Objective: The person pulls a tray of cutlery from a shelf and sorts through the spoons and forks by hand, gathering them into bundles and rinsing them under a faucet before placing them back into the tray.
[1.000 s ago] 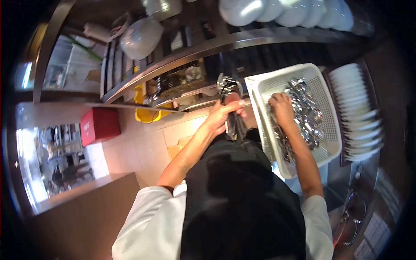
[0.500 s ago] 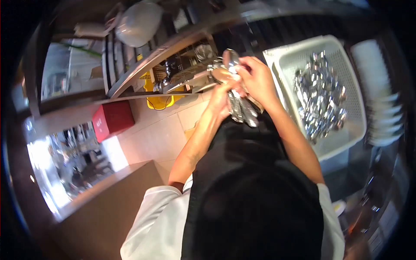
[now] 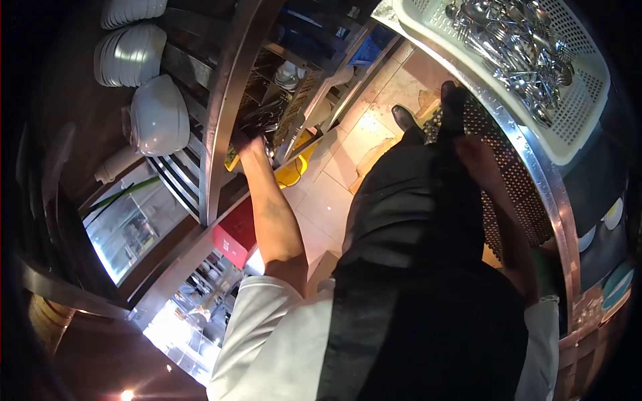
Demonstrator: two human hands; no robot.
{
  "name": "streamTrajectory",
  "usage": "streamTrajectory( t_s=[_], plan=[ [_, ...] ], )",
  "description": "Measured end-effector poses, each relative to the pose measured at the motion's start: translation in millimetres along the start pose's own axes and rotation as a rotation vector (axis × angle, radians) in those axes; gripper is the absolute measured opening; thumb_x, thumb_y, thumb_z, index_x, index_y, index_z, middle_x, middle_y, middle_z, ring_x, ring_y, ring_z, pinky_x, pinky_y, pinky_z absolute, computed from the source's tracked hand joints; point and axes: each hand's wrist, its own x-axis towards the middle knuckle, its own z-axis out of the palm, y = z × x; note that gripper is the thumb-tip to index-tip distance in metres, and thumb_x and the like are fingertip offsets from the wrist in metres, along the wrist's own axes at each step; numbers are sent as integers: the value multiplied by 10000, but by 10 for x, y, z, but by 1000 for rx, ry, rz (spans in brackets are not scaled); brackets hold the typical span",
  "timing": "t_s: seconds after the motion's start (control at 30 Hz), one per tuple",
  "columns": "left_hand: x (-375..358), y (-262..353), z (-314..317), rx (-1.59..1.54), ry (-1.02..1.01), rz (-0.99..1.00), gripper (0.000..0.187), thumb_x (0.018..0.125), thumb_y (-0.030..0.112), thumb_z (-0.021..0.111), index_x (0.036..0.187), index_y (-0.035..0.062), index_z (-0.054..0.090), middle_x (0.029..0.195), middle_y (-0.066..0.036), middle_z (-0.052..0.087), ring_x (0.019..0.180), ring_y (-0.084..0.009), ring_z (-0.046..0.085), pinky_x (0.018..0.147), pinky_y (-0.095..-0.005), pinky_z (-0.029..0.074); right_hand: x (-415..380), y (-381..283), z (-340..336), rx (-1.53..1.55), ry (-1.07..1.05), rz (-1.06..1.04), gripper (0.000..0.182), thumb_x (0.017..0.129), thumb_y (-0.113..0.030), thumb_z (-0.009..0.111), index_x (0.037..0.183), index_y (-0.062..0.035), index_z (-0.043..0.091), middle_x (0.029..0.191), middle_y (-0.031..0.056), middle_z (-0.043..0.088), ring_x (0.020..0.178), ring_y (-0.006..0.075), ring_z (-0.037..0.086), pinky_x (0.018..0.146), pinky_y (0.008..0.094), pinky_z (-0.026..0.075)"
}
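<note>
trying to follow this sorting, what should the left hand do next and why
Probably let go of the cutlery bundle into the shelf rack: the left hand already reaches there, while the white basket holds more and the right hand hangs free.

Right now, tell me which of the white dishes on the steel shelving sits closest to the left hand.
The single big white bowl, lying tipped on the rack just beside the left hand. The two stacks of white plates sit farther along the shelving, beyond that bowl.

White bowls (image 3: 158,119) sit stacked on a steel rack, a red box (image 3: 235,235) on the tiled floor below
</note>
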Motion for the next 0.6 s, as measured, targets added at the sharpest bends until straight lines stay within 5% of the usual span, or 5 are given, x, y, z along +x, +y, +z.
streamTrajectory(
  t_s=[0.27, 0.37, 0.43, 0.47, 0.6],
  plan=[
    [768, -420, -296, 1631, -135, 1133, 443, 820, 281, 785, 1205, 115, 641, 1107, -90, 685, 1048, -263, 664, 915, -401, 537, -934, 310, 38, 174, 124, 418, 190, 974, -119, 606, 1096, 1, 688, 894, 109, 710, 789, 171, 661, 729, 331, 518],
    [645, -575, -87, 1680, -135, 754, 629, 765, 291, 828, 1330, 165, 582, 1199, -122, 680, 1123, -281, 654, 941, -404, 526, -950, 28, 150, -92, 203, 289, 197, 968, -121, 610, 1111, -7, 682, 882, 100, 704, 756, 170, 638, 705, 321, 501],
    [783, -839, -88, 2337, 255, 846, 682, 783, 319, 813, 1374, 111, 542, 1256, -148, 672, 1141, -264, 658, 943, -421, 528, -894, -322, 175, -121, 250, 273, 196, 972, -115, 599, 1117, -7, 675, 905, 132, 710, 785, 227, 665, 723, 343, 513],
    [835, -918, -52, 2324, 243, 850, 682, 783, 319, 813, 1374, 111, 542, 1256, -148, 672, 1141, -264, 658, 943, -421, 528, -881, -422, 180, -185, 291, 211, 194, 975, -107, 594, 1123, -7, 670, 923, 152, 708, 807, 266, 672, 734, 358, 519],
    [810, -1201, 260, 520, 393, 502, 713, 766, 298, 863, 1286, -85, 560, 1295, -182, 640, 1187, -237, 625, 976, -380, 491, -831, -808, 104, -249, 341, 143, 187, 978, -81, 582, 1133, -5, 653, 1000, 201, 690, 872, 362, 680, 761, 395, 530]
  ],
)
